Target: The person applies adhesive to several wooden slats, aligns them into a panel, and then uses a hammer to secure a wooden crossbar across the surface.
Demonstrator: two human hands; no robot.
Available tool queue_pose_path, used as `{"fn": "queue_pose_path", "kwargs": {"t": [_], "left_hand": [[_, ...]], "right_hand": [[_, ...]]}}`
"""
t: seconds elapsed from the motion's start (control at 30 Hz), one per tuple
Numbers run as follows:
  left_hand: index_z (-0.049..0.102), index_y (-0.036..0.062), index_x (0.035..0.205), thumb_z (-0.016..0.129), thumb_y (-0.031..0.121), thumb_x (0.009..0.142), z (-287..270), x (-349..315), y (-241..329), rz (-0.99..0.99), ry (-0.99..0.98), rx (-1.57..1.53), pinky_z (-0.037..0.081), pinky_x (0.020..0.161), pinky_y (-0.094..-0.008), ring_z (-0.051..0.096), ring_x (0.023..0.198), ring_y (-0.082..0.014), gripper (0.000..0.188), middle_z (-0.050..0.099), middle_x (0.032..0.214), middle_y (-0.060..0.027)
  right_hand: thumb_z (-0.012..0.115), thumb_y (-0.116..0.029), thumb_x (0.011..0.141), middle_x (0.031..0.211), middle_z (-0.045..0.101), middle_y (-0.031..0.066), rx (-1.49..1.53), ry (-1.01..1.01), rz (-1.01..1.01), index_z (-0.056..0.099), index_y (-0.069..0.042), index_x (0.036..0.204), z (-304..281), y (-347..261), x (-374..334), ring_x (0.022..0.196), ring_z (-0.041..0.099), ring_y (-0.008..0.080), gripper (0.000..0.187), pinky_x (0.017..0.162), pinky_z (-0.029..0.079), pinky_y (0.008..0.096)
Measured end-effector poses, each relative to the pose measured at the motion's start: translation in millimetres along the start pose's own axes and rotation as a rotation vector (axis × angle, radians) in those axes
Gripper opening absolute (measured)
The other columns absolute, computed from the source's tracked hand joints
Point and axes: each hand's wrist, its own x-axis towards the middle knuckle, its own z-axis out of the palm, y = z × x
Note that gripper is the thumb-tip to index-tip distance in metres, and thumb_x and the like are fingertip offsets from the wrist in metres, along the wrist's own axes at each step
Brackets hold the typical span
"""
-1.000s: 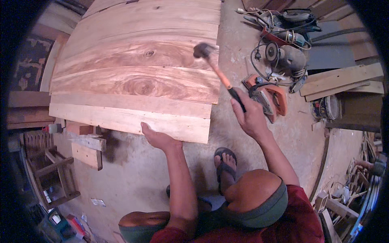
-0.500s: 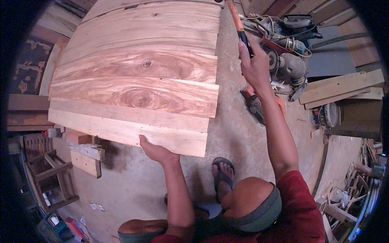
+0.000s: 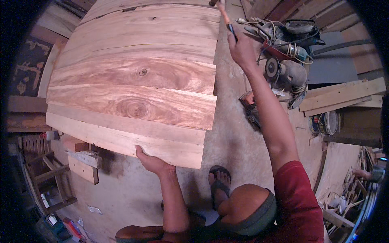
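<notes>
Several pale and reddish planks lie edge to edge as a wide wooden panel, with swirling grain and knots on two of them. My left hand grips the nearest plank at its near edge, thumb on top and the other fingers hidden beneath. Out past the panel's right side, my right hand is closed around the dark grip of a hammer. The hammer's orange-brown handle points away from me, and its dark head, at the top rim of the view, is partly cut off.
On the floor at right are an angle grinder, an orange and black power tool, a corded tool, stacked planks and a bucket. Wood blocks and a slatted wooden frame stand at left.
My right hand and the hammer have moved left, toward the panel's far right edge. My left hand keeps its hold on the plank. The whole view has shifted slightly.
</notes>
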Motion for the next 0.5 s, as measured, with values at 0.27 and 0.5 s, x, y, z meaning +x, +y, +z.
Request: {"fn": "queue_pose_path", "kwargs": {"t": [0.27,0.5], "left_hand": [[0.041,0.0032,0.148,0.040,0.051,0.101,-6,9,2,0.013,0.007,0.018,0.045,0.107,-0.0436,0.054,0.128,-0.0313,0.067,0.053,0.142,-0.0135],[0.043,0.0037,0.147,0.041,0.049,0.100,-2,2,-4,0.009,0.043,0.024,0.045,0.107,-0.0436,0.054,0.128,-0.0304,0.066,0.054,0.141,-0.0125]], "right_hand": [[0.056,-0.027,0.099,0.092,0.069,0.0292,0.020,-0.093,0.041,0.066,-0.008,0.128,-7,-14,2,0.090,0.068,0.0480,0.036,0.080,0.052,0.0544],[0.056,-0.027,0.099,0.096,0.067,0.0307,-0.119,-0.191,0.015,0.061,-0.008,0.133,2,4,8,0.094,0.066,0.0483,0.039,0.081,0.050,0.0569]]}}
